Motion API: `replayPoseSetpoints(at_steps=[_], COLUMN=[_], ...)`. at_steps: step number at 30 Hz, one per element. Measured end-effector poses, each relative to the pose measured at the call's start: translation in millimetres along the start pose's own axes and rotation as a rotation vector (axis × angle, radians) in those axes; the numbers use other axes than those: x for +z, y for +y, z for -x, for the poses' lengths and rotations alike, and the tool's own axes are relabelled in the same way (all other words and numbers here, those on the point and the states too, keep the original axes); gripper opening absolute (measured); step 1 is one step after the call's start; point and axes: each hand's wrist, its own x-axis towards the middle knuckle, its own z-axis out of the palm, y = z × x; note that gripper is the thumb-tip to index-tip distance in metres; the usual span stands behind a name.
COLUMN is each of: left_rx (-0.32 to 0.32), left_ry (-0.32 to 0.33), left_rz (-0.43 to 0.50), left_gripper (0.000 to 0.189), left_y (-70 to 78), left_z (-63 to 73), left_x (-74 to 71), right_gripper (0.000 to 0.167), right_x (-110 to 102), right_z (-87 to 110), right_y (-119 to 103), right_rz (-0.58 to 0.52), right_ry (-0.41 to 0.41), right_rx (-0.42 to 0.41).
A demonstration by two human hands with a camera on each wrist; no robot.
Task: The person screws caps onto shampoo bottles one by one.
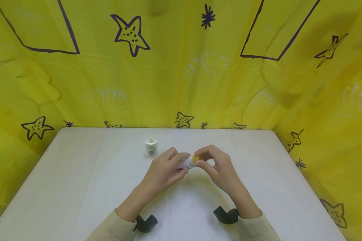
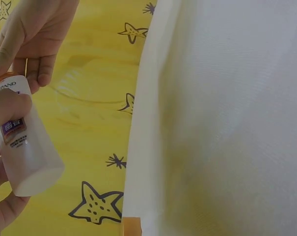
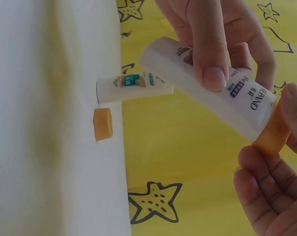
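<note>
My left hand (image 1: 161, 170) grips a white bottle (image 3: 207, 93) with a printed label, held tilted above the white table. The fingers of my right hand (image 1: 220, 169) pinch the orange cap (image 3: 273, 130) at the bottle's top end. In the left wrist view the left thumb lies across the label, and the plain rounded base points down and to the right. A second white bottle (image 1: 151, 149) stands upright on the table to the left of my hands, its narrow neck bare. Near that bottle a loose orange cap (image 3: 103, 124) sits on the table in the right wrist view.
The white table (image 1: 78, 187) reaches back to a yellow curtain (image 1: 169, 73) printed with starfish and fish. Black straps with dark mounts (image 1: 147, 223) sit at both wrists, by the beige sleeves (image 1: 114, 227).
</note>
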Motion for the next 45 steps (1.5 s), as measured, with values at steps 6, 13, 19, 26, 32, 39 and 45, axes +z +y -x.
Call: replayPoseSetpoints(at_steps=[6,13,19,26,32,39,45], left_rx=[0.058,0.014,-0.014,0.034,0.127,0.120,0.005], left_ry=[0.052,0.041,0.034,0.083,0.185,0.219,0.178], left_rz=[-0.036,0.012,0.047,-0.006,-0.093,-0.115,-0.002], left_gripper=[0.038,0.037,0.035,0.036,0.039,0.039,0.040], left_y=[2.0,0.5,-1.0,-2.7,-3.8,-2.6,-1.5], left_z=[-1.1,-1.0,-0.7,0.3,0.4,0.4,2.4], left_x=[1.0,1.4,2.7,6.2,11.1,11.9,11.7], right_gripper=[0.026,0.029,0.028,0.028,0.032,0.033,0.037], right_x=[-0.1,-2.6,-3.8,-2.4,0.8,0.5,0.6], right_z=[0.2,0.5,-1.0,-1.3,-0.1,-0.4,-2.4], right_y=[-1.8,0.0,0.4,-2.8,-4.5,-5.7,-4.0], right_rz=[0.018,-0.008,-0.040,-0.048,-0.035,-0.046,-0.099], right_ry=[0.023,0.027,0.004,0.027,0.070,0.074,0.037], right_rx=[0.033,-0.030,-0.063,-0.050,-0.040,-0.017,-0.059])
